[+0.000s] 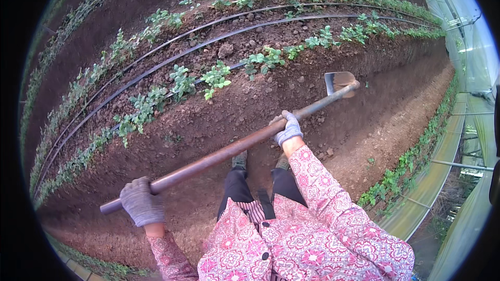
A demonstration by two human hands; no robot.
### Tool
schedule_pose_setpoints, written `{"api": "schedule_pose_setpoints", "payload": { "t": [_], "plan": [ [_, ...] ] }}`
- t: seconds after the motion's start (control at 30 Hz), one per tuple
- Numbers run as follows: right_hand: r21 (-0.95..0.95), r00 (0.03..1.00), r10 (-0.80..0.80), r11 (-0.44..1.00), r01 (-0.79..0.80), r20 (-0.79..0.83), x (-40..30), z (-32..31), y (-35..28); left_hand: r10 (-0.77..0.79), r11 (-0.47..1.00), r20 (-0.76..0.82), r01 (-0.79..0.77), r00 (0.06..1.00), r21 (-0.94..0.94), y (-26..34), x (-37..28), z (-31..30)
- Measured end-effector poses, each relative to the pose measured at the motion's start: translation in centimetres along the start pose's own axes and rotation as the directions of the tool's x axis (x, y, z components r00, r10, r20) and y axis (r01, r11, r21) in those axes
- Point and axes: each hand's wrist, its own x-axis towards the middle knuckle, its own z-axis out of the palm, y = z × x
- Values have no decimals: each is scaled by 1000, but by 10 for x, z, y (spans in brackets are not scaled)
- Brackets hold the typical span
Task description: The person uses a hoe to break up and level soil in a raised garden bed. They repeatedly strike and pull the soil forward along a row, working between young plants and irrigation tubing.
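Observation:
A long-handled hoe [218, 157] lies slantwise across the view, held in both my gloved hands. Near the handle's lower left end, my left hand [143, 201] in a grey knit glove is closed around it. My right hand [288, 128], gloved the same way, grips the handle farther up, towards the head. The hoe's metal blade [339, 82] is at the upper right, in front of the side of the raised soil bed; whether it touches the soil I cannot tell.
Leafy young plants [216, 76] grow in rows along the raised bed, with black drip hoses [172, 59] between them. My shoes [239, 160] stand in the furrow. On the right, more plants [390, 183] edge another soil bank beside plastic sheeting [425, 191] and metal pipes [463, 165].

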Motion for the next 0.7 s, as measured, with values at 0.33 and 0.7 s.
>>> {"api": "schedule_pose_setpoints", "payload": {
  "t": [0.33,0.7],
  "plan": [
    [-101,930,-32,995,-6,-367,36,-202,-9,476,844,794,-451,378,-291,69,-30,50],
    [178,846,269,962,-209,-460,72,-260,45,212,810,936,-587,282,-7,125,-24,100]
  ]
}}
